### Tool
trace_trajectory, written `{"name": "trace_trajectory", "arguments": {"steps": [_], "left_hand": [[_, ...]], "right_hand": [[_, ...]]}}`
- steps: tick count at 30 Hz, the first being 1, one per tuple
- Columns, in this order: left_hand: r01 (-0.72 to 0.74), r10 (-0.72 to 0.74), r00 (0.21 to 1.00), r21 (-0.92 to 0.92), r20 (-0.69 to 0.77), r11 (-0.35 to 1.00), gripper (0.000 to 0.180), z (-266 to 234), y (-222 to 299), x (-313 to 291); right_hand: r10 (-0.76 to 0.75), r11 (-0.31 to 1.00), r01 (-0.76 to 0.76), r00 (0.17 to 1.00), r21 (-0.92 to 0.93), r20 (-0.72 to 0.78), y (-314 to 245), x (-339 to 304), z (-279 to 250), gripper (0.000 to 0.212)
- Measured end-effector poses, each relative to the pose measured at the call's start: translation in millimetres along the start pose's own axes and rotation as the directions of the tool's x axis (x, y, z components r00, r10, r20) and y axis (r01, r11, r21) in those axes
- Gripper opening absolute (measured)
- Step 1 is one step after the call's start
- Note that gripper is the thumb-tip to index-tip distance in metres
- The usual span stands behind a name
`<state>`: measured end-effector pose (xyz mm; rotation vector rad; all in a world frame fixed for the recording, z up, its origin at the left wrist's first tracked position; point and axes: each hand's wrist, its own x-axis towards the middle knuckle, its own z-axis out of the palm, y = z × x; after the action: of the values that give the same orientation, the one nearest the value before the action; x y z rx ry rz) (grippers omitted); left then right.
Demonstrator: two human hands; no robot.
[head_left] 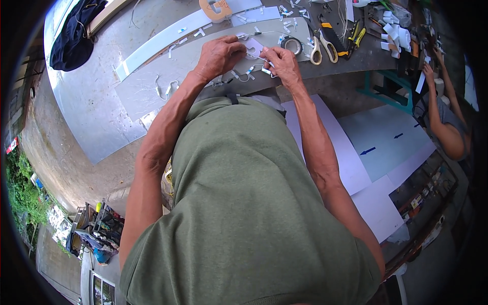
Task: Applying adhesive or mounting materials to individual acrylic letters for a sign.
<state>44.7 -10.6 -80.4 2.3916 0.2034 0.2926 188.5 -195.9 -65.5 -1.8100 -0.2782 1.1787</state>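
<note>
Over the grey sheet on the table, my left hand has its fingers closed in a pinch, and what lies between them is hidden. My right hand pinches a thin white wire with a small white module hanging from it. Between both hands lies a pale, curved letter-like piece. Several small white modules on wires are scattered around, including a loose pair left of my left forearm. A roll of dark tape sits just beyond my right hand.
Right of the tape are scissors, a yellow-black cutter and pliers. A roll with an orange side stands at the back. Dark cloth lies far left. Large white sheets are at right, near another person's arm.
</note>
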Motion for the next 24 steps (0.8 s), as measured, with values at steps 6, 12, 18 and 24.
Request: {"name": "trace_trajectory", "arguments": {"steps": [6,12,18,24], "left_hand": [[0.008,-0.008,1.0,0.005,0.007,1.0,0.011,0.4,-0.3,-0.6],[0.01,-0.01,1.0,0.002,0.01,1.0,0.012,-0.2,1.4,-0.6],[0.01,-0.01,1.0,-0.028,-0.01,1.0,0.01,2.0,-1.2,-0.8],[0.006,-0.006,1.0,-0.05,0.002,0.999,0.01,1.9,-3.4,0.0]], "right_hand": [[0.008,1.0,-0.008,1.0,-0.027,0.0,-2.3,-0.7,0.5,0.037],[-0.126,0.983,0.122,0.992,-0.138,-0.014,5.8,1.3,7.3,0.027],[-0.088,0.969,0.062,0.991,-0.238,-0.102,4.4,-1.8,16.7,0.022],[-0.116,0.95,0.064,0.981,-0.305,-0.154,3.7,2.0,23.7,0.024]]}}
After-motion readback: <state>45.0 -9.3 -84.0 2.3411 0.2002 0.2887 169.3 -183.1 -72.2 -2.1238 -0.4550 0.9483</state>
